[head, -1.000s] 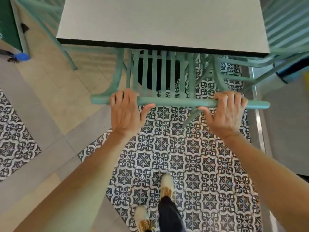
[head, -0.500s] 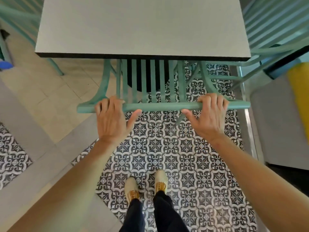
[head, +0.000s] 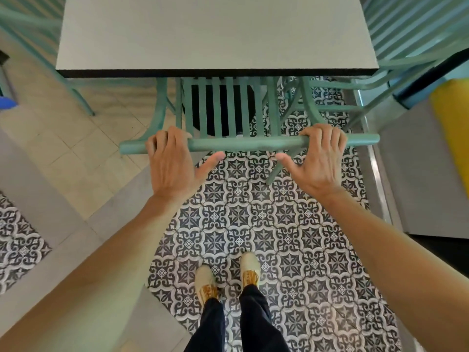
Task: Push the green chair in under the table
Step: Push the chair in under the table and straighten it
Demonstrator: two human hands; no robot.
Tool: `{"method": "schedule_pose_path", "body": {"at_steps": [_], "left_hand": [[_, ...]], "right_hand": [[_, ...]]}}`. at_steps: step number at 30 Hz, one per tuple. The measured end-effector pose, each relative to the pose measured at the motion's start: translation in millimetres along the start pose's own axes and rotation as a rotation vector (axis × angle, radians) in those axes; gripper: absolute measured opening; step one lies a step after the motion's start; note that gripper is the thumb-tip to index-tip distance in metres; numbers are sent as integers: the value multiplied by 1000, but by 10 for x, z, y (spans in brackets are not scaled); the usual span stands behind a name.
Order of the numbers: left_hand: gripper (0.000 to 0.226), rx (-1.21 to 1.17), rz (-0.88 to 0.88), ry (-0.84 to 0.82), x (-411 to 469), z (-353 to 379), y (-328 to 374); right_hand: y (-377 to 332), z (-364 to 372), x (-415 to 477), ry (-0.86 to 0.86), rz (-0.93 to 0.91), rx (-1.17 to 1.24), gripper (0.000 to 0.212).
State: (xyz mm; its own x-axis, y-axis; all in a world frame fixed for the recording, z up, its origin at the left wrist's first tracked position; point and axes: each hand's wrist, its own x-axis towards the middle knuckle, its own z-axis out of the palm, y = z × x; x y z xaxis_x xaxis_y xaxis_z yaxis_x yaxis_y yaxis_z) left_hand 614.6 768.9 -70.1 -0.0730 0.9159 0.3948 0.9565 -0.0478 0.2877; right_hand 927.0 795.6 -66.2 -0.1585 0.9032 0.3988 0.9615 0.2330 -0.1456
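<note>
The green chair (head: 243,144) stands straight ahead of me, its slatted back facing me and its seat hidden beneath the grey table (head: 215,36). Only the top rail and the slats stick out past the table's black front edge. My left hand (head: 172,163) grips the left part of the top rail, fingers over it and thumb spread below. My right hand (head: 317,161) holds the right part of the rail the same way.
Other green chairs stand at the left (head: 38,47) and right (head: 406,41) of the table. A metal floor strip (head: 375,174) and a grey wall with a yellow object (head: 454,128) run along the right. My feet (head: 228,278) stand on patterned tiles.
My feet have come together and I have stepped nearer. The chair's seat has slid further beneath the table, with both hands staying on the top rail.
</note>
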Motion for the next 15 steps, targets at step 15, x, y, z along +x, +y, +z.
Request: {"method": "schedule_pose_path", "body": {"at_steps": [15], "left_hand": [[70, -13, -26, 30, 9, -93, -70]], "right_hand": [[-240, 88, -56, 82, 66, -43, 77]]}}
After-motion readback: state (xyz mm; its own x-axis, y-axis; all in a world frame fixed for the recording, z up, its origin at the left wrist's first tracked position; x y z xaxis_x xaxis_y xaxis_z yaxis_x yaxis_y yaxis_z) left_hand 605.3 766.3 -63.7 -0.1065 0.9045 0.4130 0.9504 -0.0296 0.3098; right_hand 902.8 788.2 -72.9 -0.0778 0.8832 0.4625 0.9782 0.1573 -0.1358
